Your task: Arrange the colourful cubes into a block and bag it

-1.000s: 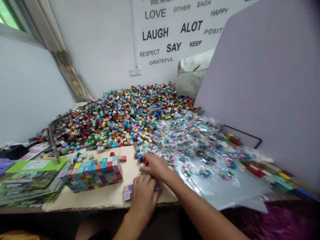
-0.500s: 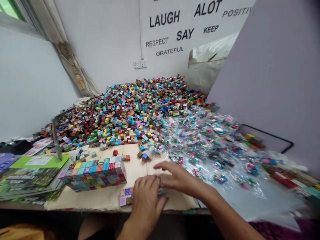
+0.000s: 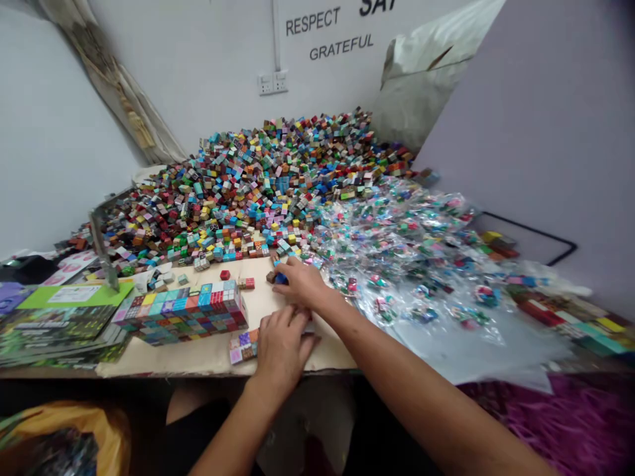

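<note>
Now your right grip (image 3: 300, 283) closes narrow on a small blue cube (image 3: 280, 279); your left grip (image 3: 282, 345), just beside small pink-and-purple cubes (image 3: 243, 347), could be holding or not, you can't tell.

Hands: two, the left hand (image 3: 282, 347) and the right hand (image 3: 302, 283). Stacked block of small painted cubes (image 3: 181, 314): one. Heap of loose cubes (image 3: 238, 192): one, too many to count. Spread of clear plastic bags (image 3: 411, 244): one, uncountable. Booklet stack (image 3: 59, 324), lower left: one. Double wall socket (image 3: 272, 82), top centre: one.
</note>
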Demonstrator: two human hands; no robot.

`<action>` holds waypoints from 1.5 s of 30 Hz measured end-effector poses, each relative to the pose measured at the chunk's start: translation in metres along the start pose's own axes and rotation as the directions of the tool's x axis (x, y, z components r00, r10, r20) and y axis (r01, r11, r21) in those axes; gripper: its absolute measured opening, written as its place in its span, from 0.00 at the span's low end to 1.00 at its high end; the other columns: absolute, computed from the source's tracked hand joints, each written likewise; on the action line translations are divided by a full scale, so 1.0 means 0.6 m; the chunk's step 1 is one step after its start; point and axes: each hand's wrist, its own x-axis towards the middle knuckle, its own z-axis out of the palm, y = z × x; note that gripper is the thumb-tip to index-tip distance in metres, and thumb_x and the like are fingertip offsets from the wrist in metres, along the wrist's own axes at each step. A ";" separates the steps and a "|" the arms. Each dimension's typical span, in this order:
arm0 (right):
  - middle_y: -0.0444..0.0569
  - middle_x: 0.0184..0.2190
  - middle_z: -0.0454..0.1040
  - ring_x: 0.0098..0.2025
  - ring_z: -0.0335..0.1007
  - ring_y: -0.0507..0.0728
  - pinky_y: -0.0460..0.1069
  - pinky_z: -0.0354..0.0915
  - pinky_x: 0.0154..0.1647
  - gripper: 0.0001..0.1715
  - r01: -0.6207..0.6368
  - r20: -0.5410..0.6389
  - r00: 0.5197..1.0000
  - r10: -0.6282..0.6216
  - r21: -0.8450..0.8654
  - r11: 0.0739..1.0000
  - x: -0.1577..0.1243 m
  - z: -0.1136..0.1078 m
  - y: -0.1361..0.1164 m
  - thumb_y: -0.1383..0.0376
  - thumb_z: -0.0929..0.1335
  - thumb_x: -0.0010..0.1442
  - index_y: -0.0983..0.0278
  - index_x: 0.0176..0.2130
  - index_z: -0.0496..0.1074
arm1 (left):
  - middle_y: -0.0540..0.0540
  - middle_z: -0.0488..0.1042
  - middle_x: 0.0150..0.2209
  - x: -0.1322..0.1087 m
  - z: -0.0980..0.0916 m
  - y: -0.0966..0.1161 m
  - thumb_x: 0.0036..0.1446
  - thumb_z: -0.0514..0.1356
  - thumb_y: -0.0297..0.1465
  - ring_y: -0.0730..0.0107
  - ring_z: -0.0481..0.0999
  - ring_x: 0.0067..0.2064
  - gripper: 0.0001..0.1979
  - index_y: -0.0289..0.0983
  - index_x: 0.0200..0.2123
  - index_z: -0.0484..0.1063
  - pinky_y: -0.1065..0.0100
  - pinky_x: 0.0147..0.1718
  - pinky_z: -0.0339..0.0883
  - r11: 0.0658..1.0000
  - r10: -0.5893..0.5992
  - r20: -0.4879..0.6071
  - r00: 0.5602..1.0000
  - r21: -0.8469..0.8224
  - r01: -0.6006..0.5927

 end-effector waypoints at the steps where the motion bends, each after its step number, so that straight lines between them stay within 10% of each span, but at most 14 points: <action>1: 0.49 0.42 0.69 0.40 0.68 0.58 0.47 0.60 0.38 0.13 0.004 0.004 1.000 -0.004 0.010 1.000 0.003 0.002 -0.004 0.63 0.71 0.56 0.60 0.43 0.73 | 0.45 0.70 0.51 0.003 -0.001 0.002 0.55 0.61 0.33 0.57 0.69 0.49 0.19 0.43 0.51 0.66 0.56 0.45 0.63 1.000 -0.002 0.020 1.000 0.007 0.002; 17: 0.53 0.51 0.67 0.52 0.64 0.60 0.54 0.60 0.51 0.26 0.090 -0.049 0.996 -0.076 0.435 0.896 -0.195 -0.014 0.098 0.66 0.65 0.54 0.62 0.53 0.65 | 0.46 0.73 0.45 0.002 -0.014 -0.008 0.56 0.61 0.35 0.61 0.70 0.46 0.19 0.41 0.50 0.65 0.60 0.43 0.61 0.995 0.035 0.107 0.994 -0.101 -0.024; 34: 0.53 0.49 0.65 0.49 0.65 0.58 0.52 0.64 0.50 0.17 0.077 -0.254 0.967 0.021 0.370 0.926 -0.233 0.007 0.072 0.61 0.60 0.64 0.60 0.51 0.68 | 0.46 0.73 0.47 -0.004 -0.012 -0.012 0.57 0.60 0.36 0.61 0.70 0.48 0.19 0.42 0.52 0.65 0.60 0.44 0.62 0.994 0.090 0.095 0.991 -0.078 -0.082; 45: 0.44 0.29 0.72 0.28 0.67 0.53 0.46 0.61 0.30 0.16 -0.134 -0.057 0.986 0.154 0.263 0.955 -0.202 -0.004 0.074 0.59 0.63 0.57 0.61 0.44 0.70 | 0.46 0.72 0.48 -0.007 -0.009 -0.013 0.58 0.59 0.38 0.61 0.69 0.48 0.20 0.41 0.53 0.64 0.60 0.44 0.61 0.994 0.092 0.092 0.992 -0.065 -0.086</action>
